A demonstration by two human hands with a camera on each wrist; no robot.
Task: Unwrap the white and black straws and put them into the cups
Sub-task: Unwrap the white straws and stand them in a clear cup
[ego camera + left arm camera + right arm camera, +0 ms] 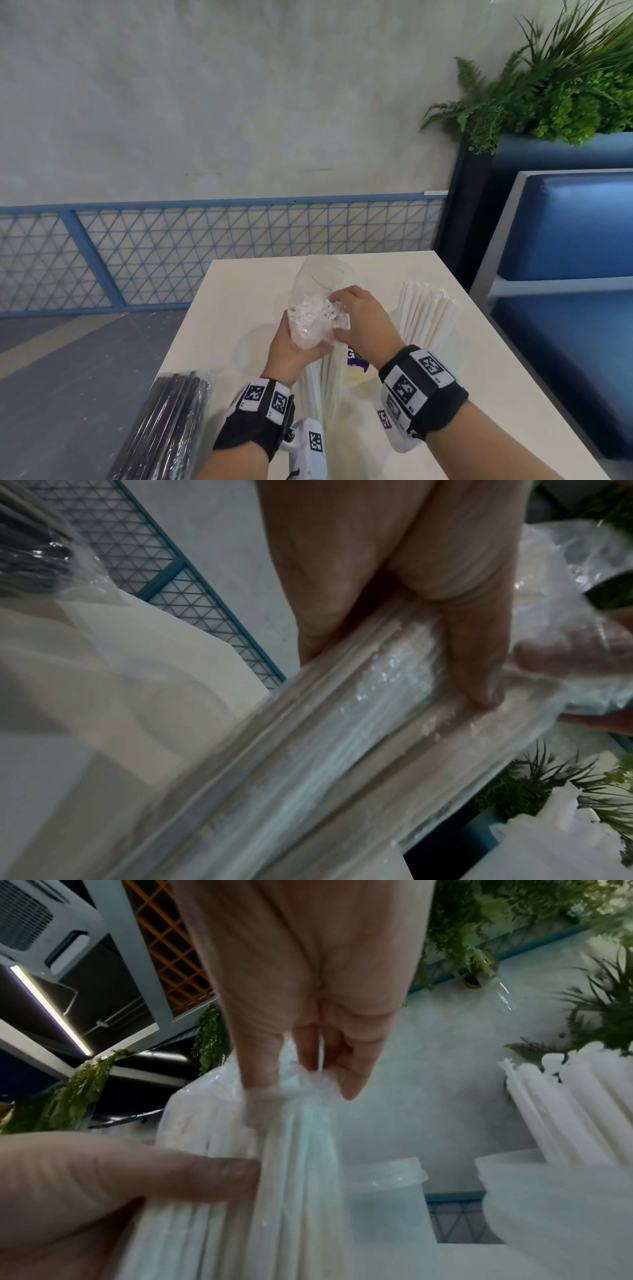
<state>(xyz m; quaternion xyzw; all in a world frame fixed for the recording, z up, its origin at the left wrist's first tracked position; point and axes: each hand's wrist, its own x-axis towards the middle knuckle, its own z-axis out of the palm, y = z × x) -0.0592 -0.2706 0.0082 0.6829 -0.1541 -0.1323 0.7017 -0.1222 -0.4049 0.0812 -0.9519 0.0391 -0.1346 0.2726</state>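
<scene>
A bundle of white straws (318, 377) in a clear plastic wrap (317, 317) stands tilted over the table's middle. My left hand (301, 342) grips the bundle near its top. My right hand (339, 308) pinches the bunched wrap at the top end (301, 1085), thumb and fingers curled on it. In the left wrist view my fingers (462, 647) curl round the wrapped straws (325, 750). A clear empty cup (322, 274) stands behind the hands. A second cup (565, 1218) at the right holds unwrapped white straws (428, 311). A wrapped pack of black straws (171, 421) lies at the front left.
The white table (462, 377) ends near a blue mesh fence (205, 246) on the left. At the right are a blue padded bench (575, 240) and a planter with green ferns (548, 85). Another faint clear cup (250, 349) sits left of my left hand.
</scene>
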